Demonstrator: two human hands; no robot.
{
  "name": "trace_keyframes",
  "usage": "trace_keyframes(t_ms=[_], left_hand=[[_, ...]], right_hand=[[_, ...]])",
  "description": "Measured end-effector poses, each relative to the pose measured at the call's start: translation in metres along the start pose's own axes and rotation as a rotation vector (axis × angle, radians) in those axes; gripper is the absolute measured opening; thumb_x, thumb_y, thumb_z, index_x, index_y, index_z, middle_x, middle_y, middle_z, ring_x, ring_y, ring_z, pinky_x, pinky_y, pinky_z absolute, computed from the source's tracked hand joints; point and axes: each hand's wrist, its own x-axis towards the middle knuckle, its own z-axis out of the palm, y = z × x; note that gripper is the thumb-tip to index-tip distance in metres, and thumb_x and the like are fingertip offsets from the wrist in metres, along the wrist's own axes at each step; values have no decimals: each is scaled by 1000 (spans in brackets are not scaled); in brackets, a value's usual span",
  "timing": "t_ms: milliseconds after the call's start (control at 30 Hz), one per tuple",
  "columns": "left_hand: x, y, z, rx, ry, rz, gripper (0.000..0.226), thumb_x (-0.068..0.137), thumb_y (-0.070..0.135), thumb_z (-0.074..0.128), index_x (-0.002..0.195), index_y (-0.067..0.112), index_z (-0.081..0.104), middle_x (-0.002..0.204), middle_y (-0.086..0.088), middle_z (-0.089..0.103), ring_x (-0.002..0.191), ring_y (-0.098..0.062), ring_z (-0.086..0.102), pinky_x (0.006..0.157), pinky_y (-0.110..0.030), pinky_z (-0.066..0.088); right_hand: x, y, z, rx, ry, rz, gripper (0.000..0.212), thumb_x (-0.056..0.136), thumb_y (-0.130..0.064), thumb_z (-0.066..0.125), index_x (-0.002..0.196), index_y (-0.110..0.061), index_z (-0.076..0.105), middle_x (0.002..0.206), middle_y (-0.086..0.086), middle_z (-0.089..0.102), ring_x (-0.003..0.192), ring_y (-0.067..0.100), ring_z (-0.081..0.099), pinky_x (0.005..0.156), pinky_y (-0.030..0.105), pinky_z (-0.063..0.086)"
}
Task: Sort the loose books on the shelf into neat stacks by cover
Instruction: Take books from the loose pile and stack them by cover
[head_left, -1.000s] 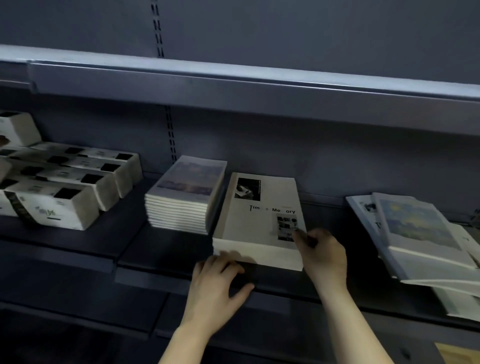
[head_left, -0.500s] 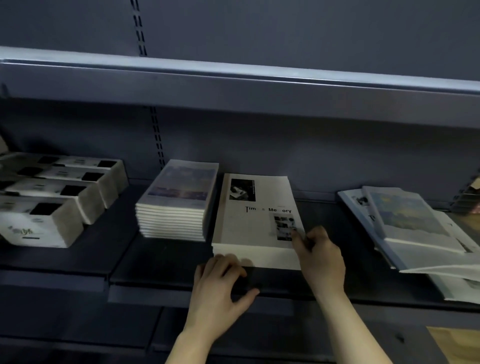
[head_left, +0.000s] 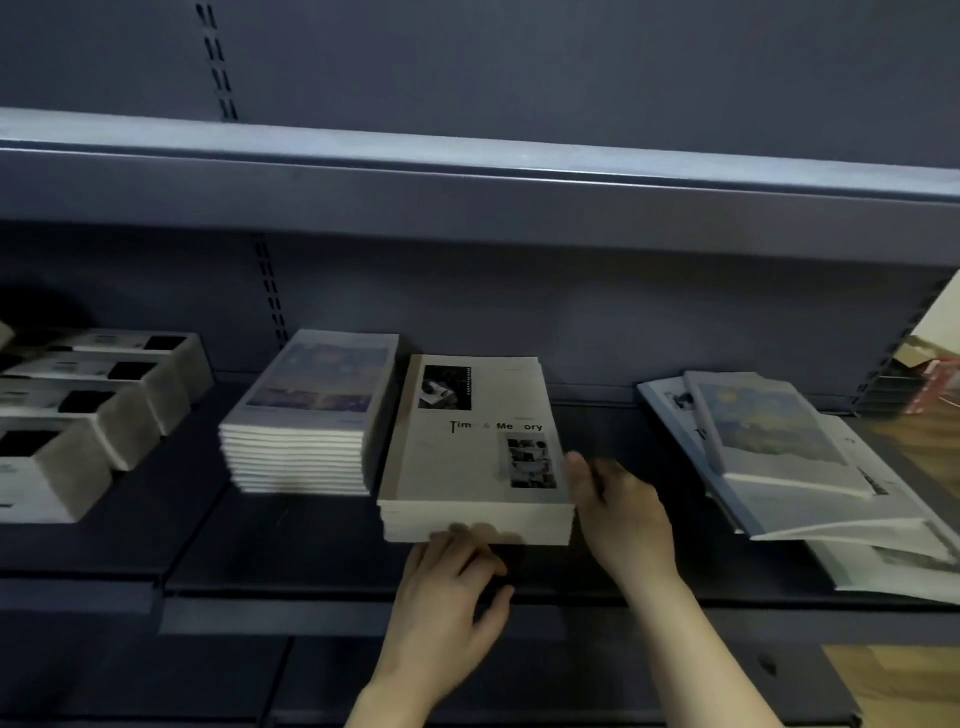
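Note:
A stack of cream books titled "Time & Memory" (head_left: 467, 447) lies mid-shelf on the dark shelf (head_left: 291, 551). My left hand (head_left: 449, 597) rests with spread fingertips against the stack's front edge. My right hand (head_left: 621, 514) presses its fingers against the stack's right side near the front corner. Neither hand grips anything. Left of it stands a neat stack of purple-cover books (head_left: 311, 415). To the right lies a loose, slanted pile of books (head_left: 779, 457), topped by a blue-and-yellow painted cover.
White boxed packs (head_left: 78, 415) with black patches fill the shelf's left end. An upper shelf (head_left: 467, 176) overhangs. At the far right are a wooden surface (head_left: 919, 431) and cardboard. Bare shelf lies between the cream stack and the loose pile.
The view has shifted rightward, so the shelf contents sit further left. Both hands stay against the cream stack, the left one now closer against its front edge.

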Motion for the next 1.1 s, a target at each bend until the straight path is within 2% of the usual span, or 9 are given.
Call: trace_keyframes(t_ms=[100,267,400,533,633,833,933,1033,1100], left_hand=[[8,19,9,-6,-63,22,19,83,46,51,92,38,65,99,20,57,97,-3,51,83,-21,38],[24,56,28,-23,-102,48,20,83,44,48,93,39,66,96,21,58,92,0,53,79,-16,37],[38,85,48,-49,-96,77,19,84,40,50,93,36,66,97,20,57,90,0,51,76,-15,38],[51,106,71,-21,-66,75,20,82,36,50,92,32,67,95,18,56,88,-3,51,75,-17,40],[61,115,84,22,-37,47,20,82,36,49,91,31,67,94,16,55,87,-5,51,73,-19,41],[80,128,99,112,-24,-18,22,82,40,44,85,31,64,89,15,55,84,-8,55,69,-24,45],[88,135,104,153,-31,-62,21,81,42,42,82,32,61,87,15,55,81,-9,54,67,-25,44],[93,138,107,157,-31,-95,23,80,43,41,83,31,60,88,13,54,81,-11,53,69,-26,42],[93,139,109,143,-24,-104,24,80,43,41,85,29,61,89,12,53,82,-12,52,70,-26,42]], right_hand=[[8,17,-19,-30,50,-8,25,96,-45,47,96,-23,61,77,-10,61,65,4,56,53,19,37],[23,54,-63,-63,127,8,14,92,-30,56,96,-21,66,89,5,71,88,29,65,66,30,45],[37,92,-101,-119,192,53,12,92,-27,55,91,-20,65,77,4,65,85,31,64,61,27,35],[51,140,-128,-172,234,101,15,91,-30,56,91,-19,66,83,8,70,85,32,64,56,28,34],[57,172,-147,-159,272,142,18,88,-35,61,87,-18,68,87,11,69,85,33,64,59,29,38],[66,209,-166,-154,270,212,35,85,-49,59,93,-16,66,85,10,68,77,32,66,67,37,53],[72,208,-170,-175,242,248,51,85,-57,56,99,-8,66,97,12,65,88,34,63,67,35,48],[81,205,-171,-233,153,289,73,80,-73,44,99,-6,66,100,15,62,90,34,61,67,33,43],[85,202,-172,-254,115,308,78,78,-75,46,108,-5,64,109,16,58,98,36,60,72,34,40]])
